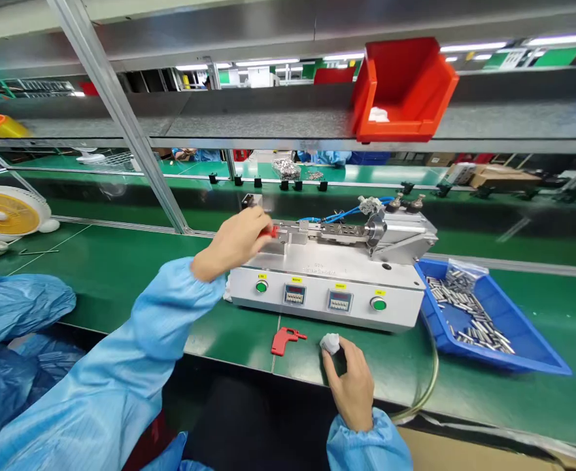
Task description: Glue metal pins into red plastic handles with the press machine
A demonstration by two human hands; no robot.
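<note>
My left hand (233, 241) reaches to the left end of a small metal bench machine (317, 297) and is closed on a small red part (270, 231) at the machine's fixture. My right hand (350, 386) rests on the green table near its front edge, fingers pinched on a small white object (330, 342). A loose red plastic piece (284, 339) lies flat on the table just left of my right hand. The machine's front panel carries two green buttons and two small displays.
A blue tray (503, 327) of several small metal pins sits right of the machine. A red bin (400, 91) stands on the shelf above. A yellow fan (8, 212) is at far left, blue bags (17, 307) at lower left. Another person's blue sleeves show beyond the far conveyor.
</note>
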